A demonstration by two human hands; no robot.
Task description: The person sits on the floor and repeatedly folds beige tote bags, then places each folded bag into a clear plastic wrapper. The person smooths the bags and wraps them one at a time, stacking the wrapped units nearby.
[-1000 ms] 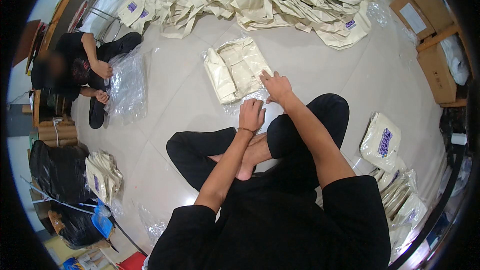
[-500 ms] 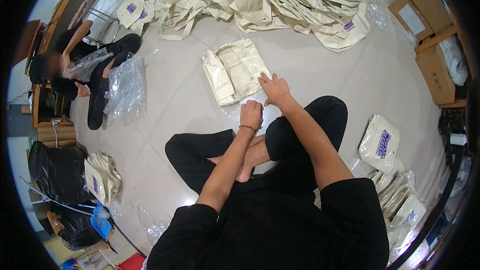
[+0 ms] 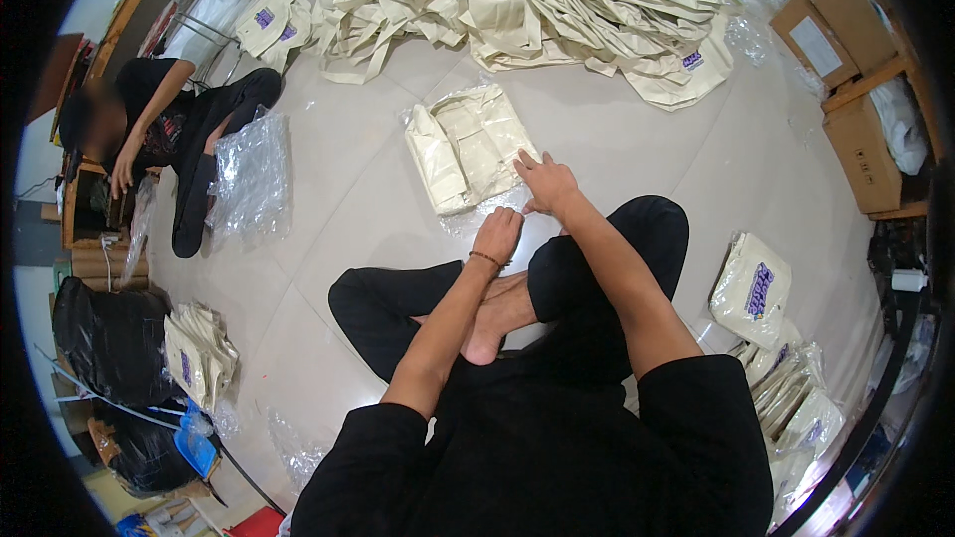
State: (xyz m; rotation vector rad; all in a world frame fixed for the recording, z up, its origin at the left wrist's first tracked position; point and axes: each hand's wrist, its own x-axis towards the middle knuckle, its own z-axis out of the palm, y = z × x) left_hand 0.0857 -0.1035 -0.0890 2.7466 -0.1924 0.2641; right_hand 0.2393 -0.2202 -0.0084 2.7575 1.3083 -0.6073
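A folded cream cloth bag (image 3: 487,129) lies on the floor in front of me inside a clear plastic bag (image 3: 460,223), whose loose end points toward me. My left hand (image 3: 497,233) is closed at that loose end, fingers curled in a pinch at the plastic's edge. Just to its right, my right hand (image 3: 548,184) has its fingers stretched out. Its fingertips rest on the right side of the wrapped cloth bag, and its thumb reaches down toward my left fingers.
A large heap of cream cloth bags (image 3: 557,10) spreads across the far floor. Wrapped bags (image 3: 753,288) lie at my right, another stack (image 3: 199,356) at my left. A co-worker (image 3: 164,124) sits far left beside clear plastic bags (image 3: 249,174). Cardboard boxes (image 3: 863,154) stand at right.
My left hand has shifted slightly, while my right hand stays nearly in place. The co-worker's arm has moved down toward the left, and a piece of clear plastic has left their lap.
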